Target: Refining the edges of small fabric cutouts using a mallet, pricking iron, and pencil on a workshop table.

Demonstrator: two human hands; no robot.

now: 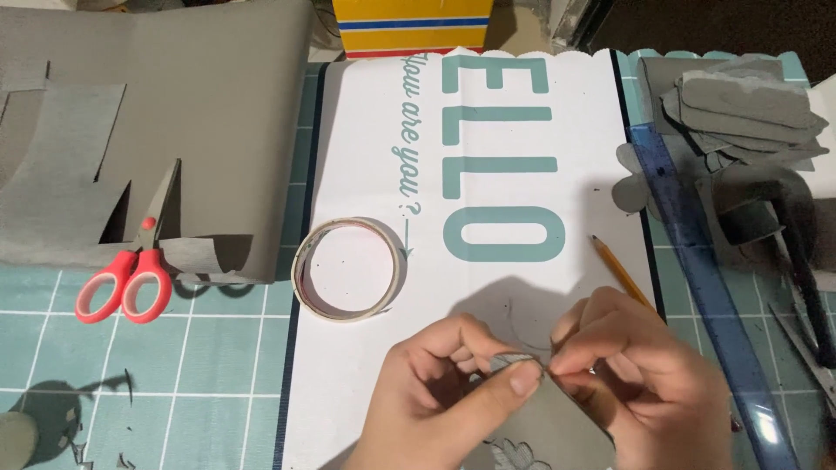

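Matt grey felt-like piece (557, 426) pinched between left hand (444, 392) and right hand (644, 383), its face soft and dull. Tape roll (348, 270) looks papery, cream. Scissors (131, 278): glossy red plastic handles, grey metal blades. Ruler (705, 287) is shiny translucent blue plastic. Pencil (623, 271): painted wood.

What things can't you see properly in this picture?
- Grey piece, head view: its lower part is cut off by the bottom edge, and the left hand and right hand cover its top.
- Pencil: its lower end is hidden behind the right hand.
- Blue ruler: runs off the bottom edge.
- Yellow box: cut off by the top edge.
- Red scissors: the blades are hard to tell against the grey sheet.
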